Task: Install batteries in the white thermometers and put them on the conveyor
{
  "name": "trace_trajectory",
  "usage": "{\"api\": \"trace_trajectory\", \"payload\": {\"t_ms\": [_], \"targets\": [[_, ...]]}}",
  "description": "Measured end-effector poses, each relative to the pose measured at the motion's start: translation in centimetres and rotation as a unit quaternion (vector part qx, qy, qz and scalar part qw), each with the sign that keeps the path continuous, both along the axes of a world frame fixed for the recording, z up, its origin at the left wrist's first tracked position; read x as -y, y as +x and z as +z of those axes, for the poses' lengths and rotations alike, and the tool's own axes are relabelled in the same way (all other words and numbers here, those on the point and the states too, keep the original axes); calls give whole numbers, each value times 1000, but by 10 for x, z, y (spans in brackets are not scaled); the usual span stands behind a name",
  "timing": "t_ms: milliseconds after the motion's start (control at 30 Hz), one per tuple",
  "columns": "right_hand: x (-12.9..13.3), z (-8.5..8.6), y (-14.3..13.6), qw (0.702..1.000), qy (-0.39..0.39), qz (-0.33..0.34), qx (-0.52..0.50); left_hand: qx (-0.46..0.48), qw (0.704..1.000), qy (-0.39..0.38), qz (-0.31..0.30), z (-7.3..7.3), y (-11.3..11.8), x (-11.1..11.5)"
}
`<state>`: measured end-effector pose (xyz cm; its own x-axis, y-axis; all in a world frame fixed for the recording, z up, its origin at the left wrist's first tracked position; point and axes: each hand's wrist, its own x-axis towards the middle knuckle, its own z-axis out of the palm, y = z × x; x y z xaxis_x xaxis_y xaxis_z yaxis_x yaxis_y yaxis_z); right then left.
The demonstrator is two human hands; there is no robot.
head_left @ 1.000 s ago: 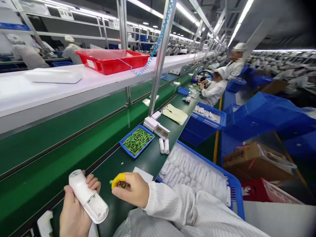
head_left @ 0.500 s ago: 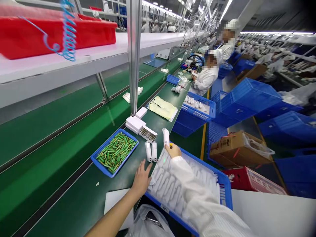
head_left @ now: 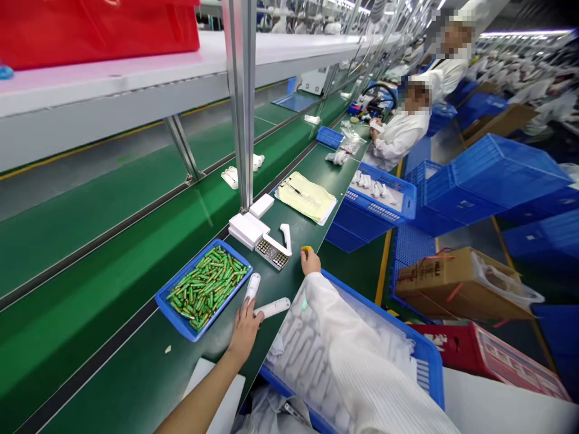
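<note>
Two white casings [head_left: 272, 308] lie under the spread fingers of my left hand [head_left: 245, 328]; my right hand [head_left: 310, 261] is loosely curled, its contents unclear.

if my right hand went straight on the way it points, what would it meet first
Probably the yellow sheet, across a bit of table. The curved white piece lies just left of that line. How high the right hand is, I can't tell.
</note>
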<state>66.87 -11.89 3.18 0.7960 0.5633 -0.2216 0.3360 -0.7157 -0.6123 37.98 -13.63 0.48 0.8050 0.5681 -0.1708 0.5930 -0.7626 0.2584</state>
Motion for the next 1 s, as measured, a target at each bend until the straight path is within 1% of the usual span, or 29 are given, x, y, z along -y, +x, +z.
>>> {"api": "trace_trajectory", "payload": {"t_ms": [100,267,367,433,500,533,567,600,633,667,700,733,767,800,833,867,900,933,967,1000], "targets": [[29,-3,-17,998,50,-5,-29,-3,1000,15,1,0,-31,-5],[84,-3,-71,988,131,-9,-84,-4,999,-3,-32,1,-73,-16],[104,4,-104,978,176,-14,-109,4,999,-24,-45,8,-93,-20],[110,15,-122,971,206,-15,-124,13,999,-30,-42,17,-105,-21],[112,30,-135,962,235,-13,-138,49,998,-43,-8,31,-117,-18],[111,39,-142,958,249,-10,-145,91,993,-65,23,38,-124,-16],[110,49,-148,953,262,-3,-154,146,982,-98,67,47,-132,-13],[107,59,-155,948,273,9,-164,211,960,-140,120,57,-140,-9],[105,69,-163,942,284,24,-175,283,923,-189,179,68,-150,-6],[101,80,-173,936,293,42,-189,355,871,-242,237,80,-160,-3],[98,90,-184,929,301,65,-205,422,809,-291,290,93,-171,0],[94,100,-198,921,308,90,-221,488,733,-336,336,107,-183,3],[90,110,-213,912,314,119,-238,554,647,-373,367,123,-195,6],[87,121,-230,901,317,150,-255,618,558,-398,386,140,-206,8],[85,132,-248,890,319,182,-270,674,474,-409,392,157,-217,11],[85,144,-268,879,319,212,-285,723,400,-406,389,175,-227,14],[85,157,-287,865,321,245,-296,762,336,-401,381,193,-236,17],[87,170,-307,849,327,284,-302,790,283,-401,367,211,-243,20],[90,184,-325,828,339,329,-302,809,243,-404,350,228,-250,24],[93,199,-342,798,359,386,-292,824,212,-408,330,244,-256,28]]}}
